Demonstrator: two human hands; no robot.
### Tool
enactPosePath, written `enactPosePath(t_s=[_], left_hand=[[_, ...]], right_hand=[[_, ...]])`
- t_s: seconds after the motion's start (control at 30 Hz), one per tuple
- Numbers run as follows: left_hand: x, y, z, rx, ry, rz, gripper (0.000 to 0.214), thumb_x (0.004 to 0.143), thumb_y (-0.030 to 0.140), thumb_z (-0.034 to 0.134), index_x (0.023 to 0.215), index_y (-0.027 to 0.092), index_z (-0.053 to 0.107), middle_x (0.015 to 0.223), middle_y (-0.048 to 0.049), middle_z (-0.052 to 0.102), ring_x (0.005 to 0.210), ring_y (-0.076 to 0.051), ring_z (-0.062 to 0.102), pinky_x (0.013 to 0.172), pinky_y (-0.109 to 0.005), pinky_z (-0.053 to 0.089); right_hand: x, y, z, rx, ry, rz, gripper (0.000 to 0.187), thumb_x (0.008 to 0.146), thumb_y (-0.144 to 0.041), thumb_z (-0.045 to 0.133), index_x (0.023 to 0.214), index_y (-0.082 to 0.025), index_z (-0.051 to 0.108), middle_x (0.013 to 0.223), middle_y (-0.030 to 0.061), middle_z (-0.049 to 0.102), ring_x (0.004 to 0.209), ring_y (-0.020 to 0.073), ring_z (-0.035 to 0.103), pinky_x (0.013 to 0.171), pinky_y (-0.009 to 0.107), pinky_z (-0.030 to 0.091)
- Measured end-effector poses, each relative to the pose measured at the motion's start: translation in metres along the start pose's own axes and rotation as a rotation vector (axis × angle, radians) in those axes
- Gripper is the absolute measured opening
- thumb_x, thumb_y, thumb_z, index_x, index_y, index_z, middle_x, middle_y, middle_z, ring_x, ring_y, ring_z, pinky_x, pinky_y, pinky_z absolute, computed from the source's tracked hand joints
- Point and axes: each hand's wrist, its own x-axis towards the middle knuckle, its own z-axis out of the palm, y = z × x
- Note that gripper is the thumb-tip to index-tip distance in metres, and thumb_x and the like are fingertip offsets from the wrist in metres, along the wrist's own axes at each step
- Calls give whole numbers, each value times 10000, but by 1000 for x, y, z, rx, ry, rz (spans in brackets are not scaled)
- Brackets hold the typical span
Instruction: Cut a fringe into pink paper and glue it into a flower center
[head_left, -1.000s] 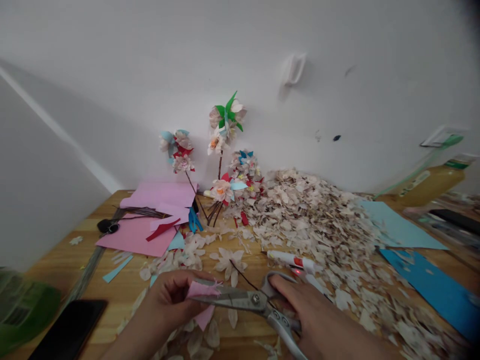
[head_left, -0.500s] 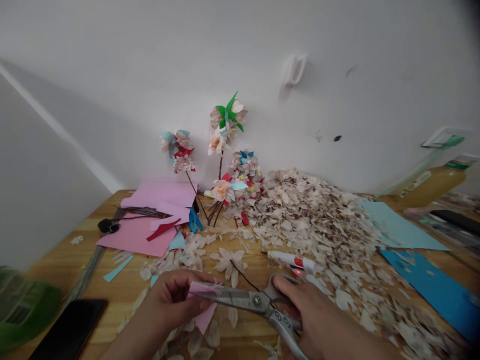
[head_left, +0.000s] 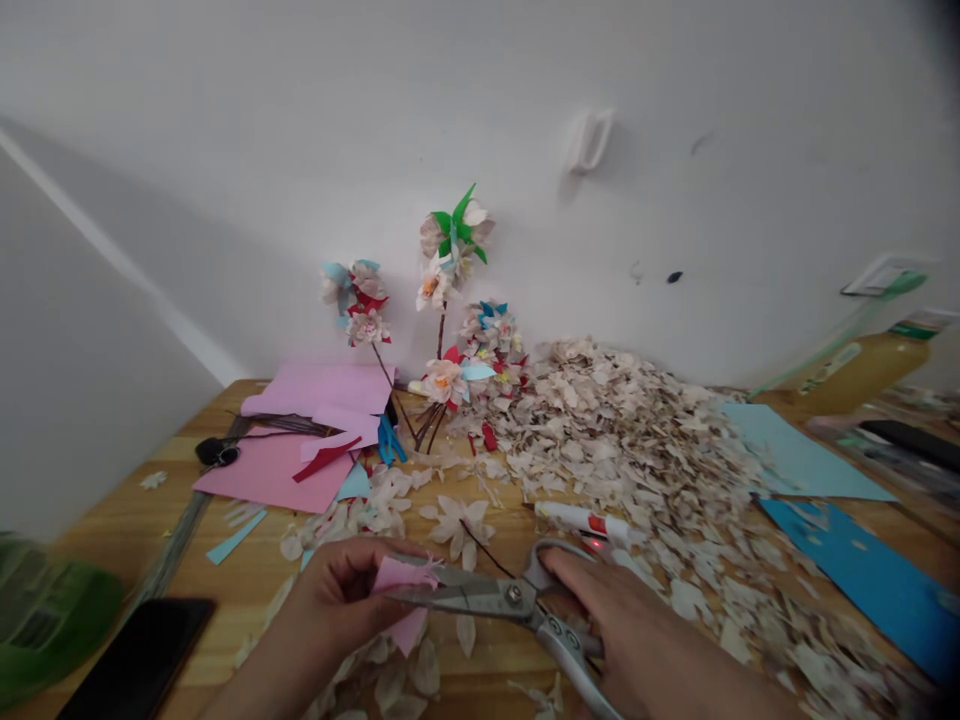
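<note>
Pinched in my left hand (head_left: 341, 590) is a small piece of pink paper (head_left: 405, 574) with a fringed right edge. My right hand (head_left: 615, 615) grips the handles of a pair of metal scissors (head_left: 487, 595), whose blades point left and stand slightly apart at the paper. The lower part of the paper hangs below the blades. Just behind them lies a pale flower of flat petals (head_left: 456, 522) with a thin dark stem (head_left: 487, 548). A white glue gun (head_left: 581, 520) with a lit red light rests beyond my right hand.
Dried petals (head_left: 630, 420) are heaped along the wall and spread to the right. Finished flowers (head_left: 450, 240) on twigs stand at the back. Pink sheets (head_left: 277, 470), a black phone (head_left: 139, 655) and a green bottle (head_left: 52, 620) are left; blue sheets (head_left: 862, 580) and a yellowish bottle (head_left: 870, 370) right.
The scissor blades have opened from nearly closed to slightly apart. The pink paper has shifted a little and its fringed end shows more above the lower blade.
</note>
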Motion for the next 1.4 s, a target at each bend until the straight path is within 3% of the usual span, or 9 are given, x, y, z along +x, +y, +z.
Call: enactPosePath(t_s=[0.33, 0.63, 0.73, 0.9, 1.17, 1.4], left_hand=[[1, 4, 2, 25, -13, 32, 134, 591, 293, 771, 713, 250, 741, 850, -20, 729, 773, -171, 641, 684, -196, 483], [0, 0, 2, -41, -7, -25, 147, 575, 299, 787, 707, 257, 739, 806, -8, 731, 750, -147, 630, 688, -182, 469], [-1, 0, 1, -43, -1, -28, 155, 562, 298, 794, 700, 253, 739, 812, -9, 731, 753, -154, 631, 695, -191, 473], [1, 1, 0, 57, 28, -5, 124, 591, 304, 776, 701, 258, 741, 877, -15, 726, 789, -174, 635, 692, -207, 477], [1, 8, 5, 120, 47, -22, 78, 594, 298, 758, 647, 243, 742, 881, -38, 726, 817, -201, 636, 713, -230, 480], [0, 5, 4, 94, 20, 3, 83, 603, 293, 750, 676, 253, 746, 879, -30, 728, 812, -200, 640, 715, -232, 485]], right_hand=[[1, -6, -1, -69, 59, 6, 518, 476, -404, 803, 834, -247, 463, 832, -18, 568, 724, 197, 502, 627, 261, 357], [2, -6, -2, -103, 61, 18, 567, 419, -500, 819, 776, -239, 463, 765, -25, 568, 660, 185, 495, 556, 244, 308], [2, -6, -2, -92, 72, 15, 580, 415, -513, 817, 793, -239, 471, 788, -21, 579, 685, 196, 513, 603, 260, 345], [2, -3, -3, -14, 18, 11, 572, 517, -520, 763, 942, -235, 508, 1009, 47, 594, 917, 267, 538, 808, 337, 377], [3, -2, 2, -18, 56, -8, 670, 416, -505, 820, 946, -249, 498, 956, 19, 592, 838, 239, 543, 752, 315, 395], [4, -3, 1, -88, 77, -12, 623, 415, -589, 784, 837, -238, 491, 817, -11, 586, 726, 209, 526, 653, 277, 367]])
